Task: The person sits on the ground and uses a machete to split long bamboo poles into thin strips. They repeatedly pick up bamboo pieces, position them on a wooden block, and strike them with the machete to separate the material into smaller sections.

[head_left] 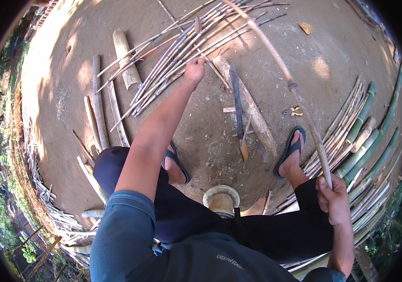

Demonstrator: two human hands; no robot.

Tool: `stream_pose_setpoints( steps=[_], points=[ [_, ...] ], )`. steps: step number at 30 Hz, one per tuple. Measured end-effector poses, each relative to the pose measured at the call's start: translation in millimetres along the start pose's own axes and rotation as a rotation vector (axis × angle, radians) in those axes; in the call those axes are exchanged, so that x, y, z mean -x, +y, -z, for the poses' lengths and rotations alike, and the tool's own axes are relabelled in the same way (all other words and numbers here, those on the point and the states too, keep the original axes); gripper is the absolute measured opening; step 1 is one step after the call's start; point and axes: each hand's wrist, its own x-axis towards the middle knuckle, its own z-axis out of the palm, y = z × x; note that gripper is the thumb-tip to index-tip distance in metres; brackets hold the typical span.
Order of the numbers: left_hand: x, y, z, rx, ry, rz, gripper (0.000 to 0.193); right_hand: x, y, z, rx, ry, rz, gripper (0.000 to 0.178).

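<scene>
My left hand (194, 69) reaches far forward over a pile of thin split bamboo strips (182, 51) on the dirt ground, fingers closed around the end of one strip. My right hand (333, 201) is by my right knee, gripping the lower end of a long thin bamboo strip (289, 84) that arcs up and forward across the view. A long machete (237, 110) lies on a wooden log (252, 115) between my feet, which wear dark sandals (290, 149).
Green bamboo poles and split slats (368, 141) are stacked at the right. Thicker bamboo pieces (98, 101) lie at the left, with scrap strips (50, 207) along the edge. A round stump (221, 197) sits under me. A small yellow-handled tool (294, 112) lies on the ground.
</scene>
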Motion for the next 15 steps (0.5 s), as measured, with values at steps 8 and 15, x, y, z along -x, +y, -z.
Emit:
stream_pose_setpoints(
  steps=[8,15],
  points=[
    [-5,-192,96,-0.964,-0.041,0.152,0.050,-40,-5,5,-0.354,0.441,0.242,0.035],
    [29,-146,82,-0.840,-0.138,0.040,0.036,-53,-48,12,-0.637,0.497,0.328,0.040]
  ],
)
